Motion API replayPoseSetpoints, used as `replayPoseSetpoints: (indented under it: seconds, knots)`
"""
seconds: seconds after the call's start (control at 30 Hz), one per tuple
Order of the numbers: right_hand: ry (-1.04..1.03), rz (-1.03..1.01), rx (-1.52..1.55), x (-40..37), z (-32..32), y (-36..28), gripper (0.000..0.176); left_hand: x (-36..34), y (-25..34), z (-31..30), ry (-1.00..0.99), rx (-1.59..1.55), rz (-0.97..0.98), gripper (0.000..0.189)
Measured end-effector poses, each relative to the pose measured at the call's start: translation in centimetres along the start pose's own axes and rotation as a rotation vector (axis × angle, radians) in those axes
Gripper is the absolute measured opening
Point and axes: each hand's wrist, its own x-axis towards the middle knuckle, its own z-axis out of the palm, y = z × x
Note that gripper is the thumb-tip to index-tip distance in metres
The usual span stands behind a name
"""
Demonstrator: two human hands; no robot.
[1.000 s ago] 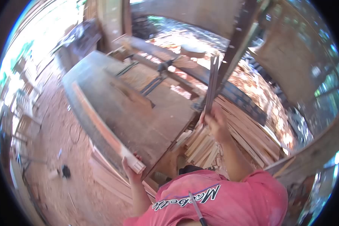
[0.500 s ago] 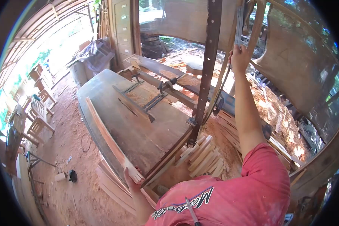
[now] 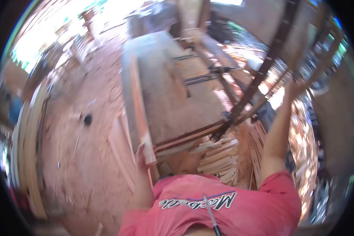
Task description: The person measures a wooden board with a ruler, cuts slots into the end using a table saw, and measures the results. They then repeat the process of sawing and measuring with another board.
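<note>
My left hand (image 3: pixel 141 156) is closed round the near end of a long wooden strip (image 3: pixel 139 106). This strip lies lengthwise along the left side of a large saw table (image 3: pixel 165 118), its light-coloured end projecting past the near edge. My right arm reaches up to the right, beyond a dark slanted metal post (image 3: pixel 259 74) with holes along it. Beside wooden poles, my right hand (image 3: pixel 294 87) looks closed, but blur hides what it grips. A long fence-like wooden piece (image 3: pixel 179 78) stands on the table, with dark metal rails (image 3: pixel 200 80) beside it.
Short offcuts (image 3: pixel 220 157) are heaped below the table's near right corner. Longer boards (image 3: pixel 122 145) lean by its left side, and planks (image 3: pixel 29 149) stand at far left. A small black object (image 3: pixel 88 118) lies on the dusty ground. Covered items (image 3: pixel 151 19) stand behind.
The camera has swung, so the scene now appears tilted and blurred. My left hand stays on the strip's end. My right arm remains raised by the post.
</note>
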Motion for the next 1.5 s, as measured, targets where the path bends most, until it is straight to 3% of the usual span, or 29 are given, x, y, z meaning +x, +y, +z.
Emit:
replayPoseSetpoints:
  seconds: [0.03, 0.1, 0.13, 0.17, 0.2, 0.23, 0.27, 0.3, 0.33, 0.4, 0.47, 0.53, 0.63, 0.73, 0.8, 0.83, 0.93, 0.97, 1.0, 1.03, 1.1, 1.13, 1.2, 1.23, 1.27, 1.4, 1.47, 1.5]
  knots:
    - [-0.005, 0.090, 0.193, -2.9, 0.2, 1.7, 0.045, -1.0, -0.1, 0.2, 0.015, 0.063, -0.040, 0.047]
    - [-0.071, 0.246, 0.348, -11.0, -0.2, 5.6, 0.059, -2.5, -1.4, -0.1, 0.257, 0.438, 0.142, 0.044]
    - [-0.141, 0.341, 0.291, -16.2, -1.9, 4.1, 0.063, -4.2, -1.8, 1.3, 0.479, 0.625, 0.171, 0.046]
    - [-0.276, 0.322, 0.002, -21.8, -2.6, 6.3, 0.052, -6.3, -2.0, 2.1, 0.522, 0.606, 0.184, 0.046]
    - [-0.267, 0.552, 0.396, -27.7, -3.6, 3.4, 0.034, -8.3, -2.1, 3.1, 0.623, 1.015, 0.180, 0.050]
    - [-0.510, 0.627, 0.305, -32.8, -5.6, 3.2, 0.028, -10.5, -2.2, 4.8, 0.711, 1.428, 0.146, 0.053]
    - [-0.780, 0.499, 0.127, -37.2, -7.9, 2.2, 0.020, -12.7, -1.6, 8.8, 0.797, 1.521, -0.004, 0.057]
    - [-0.823, 0.653, 0.432, -44.6, -7.6, 3.9, 0.015, -13.6, -2.7, 8.4, 0.837, 1.513, -0.016, 0.057]
    - [-1.025, 0.749, 0.550, -49.0, -9.0, 2.2, 0.019, -15.0, -4.3, 7.6, 0.912, 1.679, 0.069, 0.056]
    - [-1.556, 0.961, 0.530, -48.7, -13.6, -7.7, 0.025, -17.7, -6.3, 7.4, 1.007, 1.898, 0.139, 0.050]
    - [-1.983, 1.137, 0.658, -49.2, -15.0, -13.4, 0.031, -20.1, -7.1, 6.7, 1.042, 1.860, 0.155, 0.048]
    - [-2.306, 0.971, 0.775, -51.6, -14.2, -15.2, 0.035, -21.8, -8.1, 6.3, 1.067, 1.809, 0.185, 0.045]
    - [-2.408, 0.959, 0.748, -52.2, -12.6, -19.9, 0.039, -24.0, -8.8, 6.6, 1.065, 1.633, 0.242, 0.044]
    - [-2.436, 0.999, 0.702, -52.3, -11.3, -24.1, 0.039, -26.1, -9.9, 6.5, 1.123, 1.522, 0.132, 0.040]
    - [-2.373, 1.247, 0.731, -53.0, -11.0, -26.0, 0.037, -28.4, -11.2, 5.6, 1.128, 1.594, 0.068, 0.037]
    - [-2.390, 1.230, 0.722, -53.6, -11.4, -26.9, 0.037, -29.9, -11.9, 4.8, 1.140, 1.577, 0.068, 0.037]
    - [-2.244, 1.416, 0.965, -56.5, -13.3, -27.9, 0.031, -34.5, -13.5, 3.1, 1.207, 1.599, 0.218, 0.039]
    - [-2.194, 1.499, 0.896, -58.0, -14.1, -28.1, 0.028, -35.9, -13.3, 3.6, 1.198, 1.417, 0.002, 0.040]
    - [-2.201, 1.350, 0.934, -60.9, -14.3, -26.7, 0.046, -37.7, -13.7, 3.6, 1.195, 1.207, -0.203, 0.041]
    - [-2.228, 1.380, 0.908, -63.5, -15.4, -25.3, 0.051, -39.4, -15.4, 2.3, 1.265, 1.133, -0.220, 0.041]
    - [-2.346, 1.424, 0.809, -61.6, -22.4, -27.3, 0.055, -42.7, -20.4, -1.6, 1.135, 1.155, -0.318, 0.046]
    - [-2.309, 1.359, 0.757, -63.9, -24.6, -26.5, 0.052, -44.9, -23.0, -3.0, 1.123, 1.143, -0.294, 0.052]
    - [-2.549, 1.189, 0.559, -66.2, -28.9, -25.0, 0.047, -49.5, -27.6, -5.3, 1.120, 1.015, -0.322, 0.055]
    - [-2.547, 1.240, 0.415, -68.1, -31.7, -24.5, 0.040, -51.8, -29.6, -6.2, 1.058, 0.982, -0.346, 0.058]
    - [-2.566, 1.256, 0.383, -69.5, -35.0, -24.8, 0.034, -54.2, -31.0, -6.3, 1.088, 0.924, -0.336, 0.058]
    - [-2.714, 1.057, -0.159, -79.9, -43.8, -19.3, 0.029, -60.9, -36.7, -4.6, 0.889, 0.731, -0.541, 0.061]
    - [-2.684, 0.942, -0.374, -82.5, -49.9, -18.5, 0.031, -61.5, -42.8, -3.0, 1.102, 0.572, -0.432, 0.058]
    - [-2.658, 0.831, -0.441, -83.7, -52.8, -17.8, 0.032, -63.1, -40.7, -1.5, 1.047, 0.419, -0.517, 0.057]
